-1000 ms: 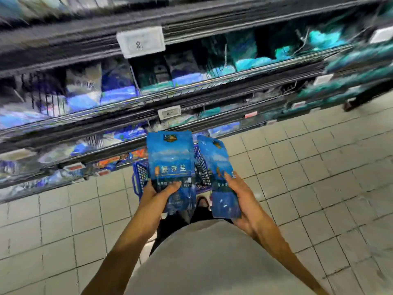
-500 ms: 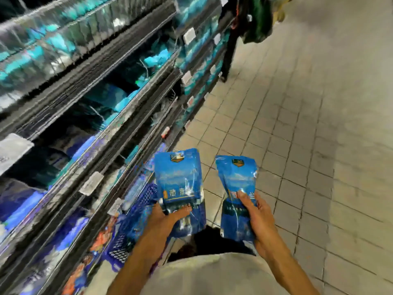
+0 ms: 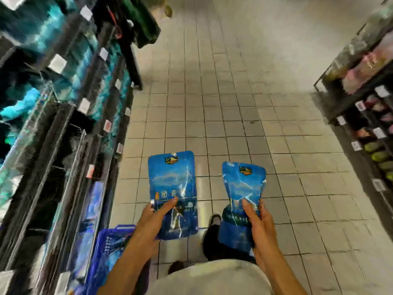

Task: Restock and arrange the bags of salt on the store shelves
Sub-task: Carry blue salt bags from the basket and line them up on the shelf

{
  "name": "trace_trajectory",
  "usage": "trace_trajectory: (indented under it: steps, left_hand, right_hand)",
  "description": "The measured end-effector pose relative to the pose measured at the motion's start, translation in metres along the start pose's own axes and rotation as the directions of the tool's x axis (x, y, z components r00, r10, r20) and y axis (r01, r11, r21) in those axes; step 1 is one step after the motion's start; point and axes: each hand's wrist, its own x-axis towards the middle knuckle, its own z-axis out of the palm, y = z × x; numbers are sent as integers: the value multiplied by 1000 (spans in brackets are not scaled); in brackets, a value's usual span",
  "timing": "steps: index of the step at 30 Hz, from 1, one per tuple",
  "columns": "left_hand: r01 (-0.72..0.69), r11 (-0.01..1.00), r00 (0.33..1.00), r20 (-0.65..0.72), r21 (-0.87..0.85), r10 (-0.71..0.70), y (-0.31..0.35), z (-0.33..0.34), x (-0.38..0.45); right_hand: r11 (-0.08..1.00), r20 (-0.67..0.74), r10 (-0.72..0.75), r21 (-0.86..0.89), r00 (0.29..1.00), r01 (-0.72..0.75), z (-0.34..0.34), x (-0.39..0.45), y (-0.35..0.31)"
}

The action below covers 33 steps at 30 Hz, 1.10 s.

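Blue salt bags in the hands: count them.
2. One blue salt bag is gripped by the left hand; the other by the right hand. More may sit blurred on the shelves.

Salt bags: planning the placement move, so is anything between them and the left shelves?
Nothing visible. Left hand and right hand each hold a bag over open floor; shelves stand left.

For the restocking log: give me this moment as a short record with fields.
left hand: grips the lower part of a blue salt bag, thumb across its front
right hand: grips a second blue salt bag, creased at the middle
bags: upright, apart, over the tiled floor
basket: blue, on the floor at lower left
shelves: left of the aisle, blurred
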Motion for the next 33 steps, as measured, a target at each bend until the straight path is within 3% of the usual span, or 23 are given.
trace_trajectory:
  steps: [4, 9, 16, 23, 33]
  left_hand:
    - [8, 1000, 999, 47, 18, -8, 14, 44, 33]
    - [-26, 996, 1000, -12, 86, 27, 36, 100, 75]
    - [-76, 997, 993, -85, 33, 79, 87, 151, 127]
    - [-77, 997, 986, -152, -28, 72, 153, 164, 211]
    - [-94, 995, 994, -49, 28, 95, 300, 172, 367]
  right_hand:
    - [1000, -27, 0, -1, 1000, 0, -20, 48, -23]
    - [999, 10, 1, -41, 1000, 0, -34, 125, -69]
    - [998, 57, 42, -58, 998, -39, -21, 216, -121]
    - [996, 78, 64, -74, 995, -58, 30, 297, -155]
    - [997, 42, 8, -74, 999, -5, 153, 427, -232]
